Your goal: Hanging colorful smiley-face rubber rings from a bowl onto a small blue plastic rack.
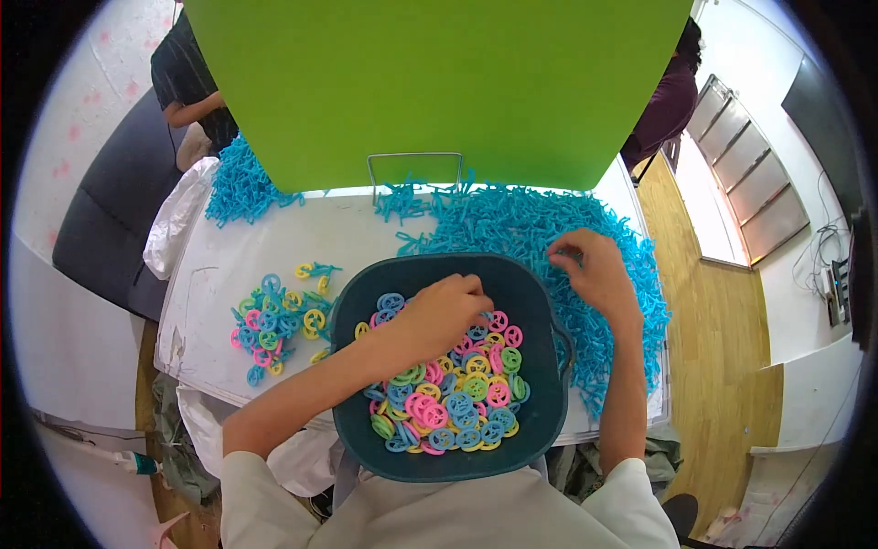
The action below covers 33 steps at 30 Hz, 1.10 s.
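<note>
A dark green plastic basin point(346, 403) in front of me holds many small spoked plastic wheels point(433, 416) in pink, yellow, green and blue. My left hand point(444, 316) reaches into it, fingers bent down and closed around a small blue wheel point(479, 319) near the far part of the heap. My right hand point(596, 273) hovers at the near side of a big pile of blue stick-like plastic pieces point(512, 215), right of the basin. Its thumb and forefinger are curved with a gap between them, and I see nothing held there.
On the white table point(219, 293), left of the basin, lies a small heap of assembled wheels and blue pieces point(267, 320). A green panel point(439, 91) stands across the back, with a metal wire frame point(414, 156) before it. Another blue pile point(240, 188) lies far left. Two people are beyond the panel.
</note>
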### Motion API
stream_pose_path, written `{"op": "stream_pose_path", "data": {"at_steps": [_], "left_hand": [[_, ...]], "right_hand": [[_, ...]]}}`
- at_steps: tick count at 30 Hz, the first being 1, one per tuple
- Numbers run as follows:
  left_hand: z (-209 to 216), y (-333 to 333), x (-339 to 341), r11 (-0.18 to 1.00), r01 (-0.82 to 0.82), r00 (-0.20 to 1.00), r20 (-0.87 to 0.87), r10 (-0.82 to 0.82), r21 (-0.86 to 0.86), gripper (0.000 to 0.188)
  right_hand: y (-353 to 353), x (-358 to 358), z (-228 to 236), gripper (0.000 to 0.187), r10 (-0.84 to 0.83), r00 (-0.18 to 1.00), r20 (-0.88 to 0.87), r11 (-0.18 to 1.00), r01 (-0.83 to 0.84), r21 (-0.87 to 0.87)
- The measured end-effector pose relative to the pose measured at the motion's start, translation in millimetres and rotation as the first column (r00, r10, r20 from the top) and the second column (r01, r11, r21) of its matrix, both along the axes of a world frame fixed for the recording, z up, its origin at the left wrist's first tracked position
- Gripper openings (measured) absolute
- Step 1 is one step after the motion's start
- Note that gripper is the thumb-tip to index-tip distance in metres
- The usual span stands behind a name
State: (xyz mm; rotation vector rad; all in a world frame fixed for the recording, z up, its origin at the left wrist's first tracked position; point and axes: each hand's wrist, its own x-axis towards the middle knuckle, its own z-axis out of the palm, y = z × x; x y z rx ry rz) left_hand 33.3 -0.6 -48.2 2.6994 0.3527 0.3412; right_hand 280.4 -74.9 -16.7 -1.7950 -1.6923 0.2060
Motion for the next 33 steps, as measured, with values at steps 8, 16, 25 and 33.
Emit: {"op": "stream_pose_path", "data": {"at_steps": [8,16,25,33], "left_hand": [[31,-1,-2,0.802,-0.191,0.901,0.223,0.372,-0.567,0.027],[43,8,-9,0.493,0.025,0.749,0.342,0.567,-0.87,0.014],[43,7,-13,0.453,0.169,0.755,0.41,0.511,-0.876,0.013],[44,2,-11,0.55,0.117,0.687,0.467,0.557,-0.827,0.014]], "right_hand": [[1,-5,20,0.015,-0.035,0.776,-0.63,0.988,0.121,0.093],[-2,-52,16,0.016,0.2,0.385,-0.901,0.978,-0.132,0.161],[2,-83,5,0.029,0.314,0.514,-0.798,0.948,-0.217,0.234],[1,-84,7,0.026,0.136,0.674,-0.726,0.987,-0.154,0.041]]}}
